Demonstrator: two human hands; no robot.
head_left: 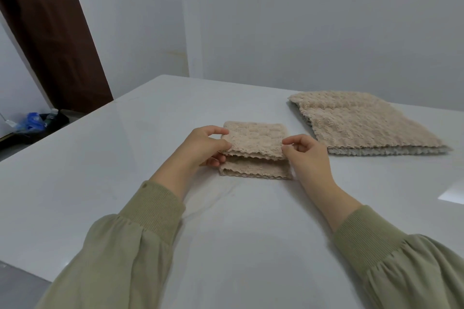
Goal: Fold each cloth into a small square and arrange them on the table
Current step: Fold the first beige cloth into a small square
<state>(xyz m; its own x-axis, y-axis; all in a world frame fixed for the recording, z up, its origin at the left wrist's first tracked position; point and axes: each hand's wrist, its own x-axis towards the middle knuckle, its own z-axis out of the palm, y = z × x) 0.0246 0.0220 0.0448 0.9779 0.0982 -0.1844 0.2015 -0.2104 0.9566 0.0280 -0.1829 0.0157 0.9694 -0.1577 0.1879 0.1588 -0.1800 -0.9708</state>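
Where the fingers [222, 144] of the left hand [206, 148] meet the folded cloth [253, 139], thumb and forefinger pinch the left end of its upper layer. The remaining fingers of that hand curl beneath the layer. The right hand [307, 155] pinches the near right corner of the same layer between thumb and forefinger, with its other fingers curled loosely behind. Both hands are therefore grasping the cloth.

The upper layer is raised along its near edge, so a gap shows between it and the lower layer, which lies flat on the desk [120, 163]. The folded cloth is beige with scalloped edges and forms a small rectangle.

Olive-green sleeves [130, 246] with ribbed cuffs extend from the wrists on the near side of the folded cloth.

Right of the folded cloth and slightly beyond it, not touching it, a stack of cloths [364, 120] lies flat on the desk. A larger beige cloth is on top, and grey layers show beneath at its near and left edges.

Far left of the folded cloth, past the desk edge on the floor, sits a low black container [54, 119] with crumpled blue plastic [31, 120] in or on it. Its other contents cannot be identified. Behind it stands a brown door [50, 32], next to a pale wall [301, 20].
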